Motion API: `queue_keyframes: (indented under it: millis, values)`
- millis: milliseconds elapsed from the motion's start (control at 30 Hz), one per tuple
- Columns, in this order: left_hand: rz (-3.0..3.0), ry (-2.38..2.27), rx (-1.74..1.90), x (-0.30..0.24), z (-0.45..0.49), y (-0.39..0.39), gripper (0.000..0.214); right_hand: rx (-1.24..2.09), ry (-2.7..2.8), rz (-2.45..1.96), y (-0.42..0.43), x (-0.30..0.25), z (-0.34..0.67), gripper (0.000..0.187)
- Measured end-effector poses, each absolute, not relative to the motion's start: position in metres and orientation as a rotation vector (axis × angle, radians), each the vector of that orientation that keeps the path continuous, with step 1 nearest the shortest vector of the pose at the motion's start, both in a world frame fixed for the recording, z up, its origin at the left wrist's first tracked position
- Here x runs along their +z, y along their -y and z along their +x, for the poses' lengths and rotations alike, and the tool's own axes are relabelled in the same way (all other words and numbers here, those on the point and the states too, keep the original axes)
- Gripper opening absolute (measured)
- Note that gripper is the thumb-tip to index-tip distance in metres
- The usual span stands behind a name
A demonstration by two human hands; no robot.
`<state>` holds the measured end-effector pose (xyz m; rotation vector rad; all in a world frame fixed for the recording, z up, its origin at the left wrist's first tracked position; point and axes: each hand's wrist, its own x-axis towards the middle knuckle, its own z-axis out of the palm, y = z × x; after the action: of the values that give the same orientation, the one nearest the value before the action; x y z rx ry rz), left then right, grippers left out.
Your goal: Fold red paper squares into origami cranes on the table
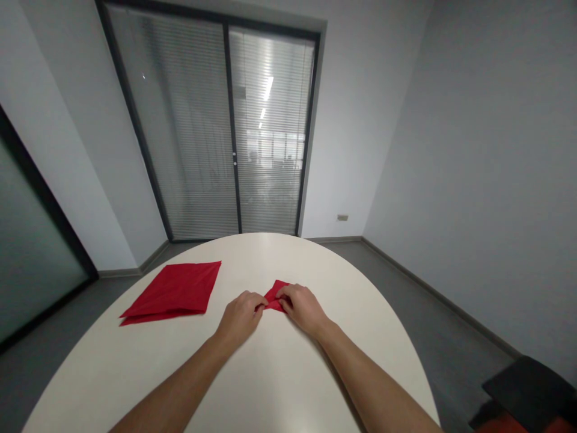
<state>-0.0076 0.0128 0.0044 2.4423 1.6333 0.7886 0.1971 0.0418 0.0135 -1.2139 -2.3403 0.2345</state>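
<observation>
A small folded piece of red cloth (276, 296) lies near the middle of the round table, between my two hands. My left hand (241, 314) pinches its left corner, with thumb and fingers closed together. From the right, my right hand (303, 307) has its fingers curled over the cloth's right part, thumb against fingertips, covering some of it. A larger red cloth (175, 288), folded flat in layers, rests on the table to the left, apart from both hands.
The round white table (265, 252) has its curved edge towards a glass door with blinds (270, 132). White walls stand on the right and left. A dark chair (532, 391) with some orange-red on it is at the lower right, beyond the table edge.
</observation>
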Motion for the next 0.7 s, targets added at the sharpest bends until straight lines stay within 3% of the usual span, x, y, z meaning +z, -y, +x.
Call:
queue_keyframes:
  millis: [367,600,700]
  values:
    - [2.633,-1.612,0.696,0.013,-0.001,-0.007,0.022,0.188,2.329,-1.291,-0.034,0.016,0.188,0.018]
    - [2.464,-1.444,0.888,0.013,-0.002,-0.007,0.026,0.286,2.385,-1.125,-0.031,0.015,0.19,0.009]
    - [2.42,-1.378,0.963,0.007,-0.003,-0.011,0.027,0.387,2.382,-1.073,-0.031,0.013,0.193,0.015]
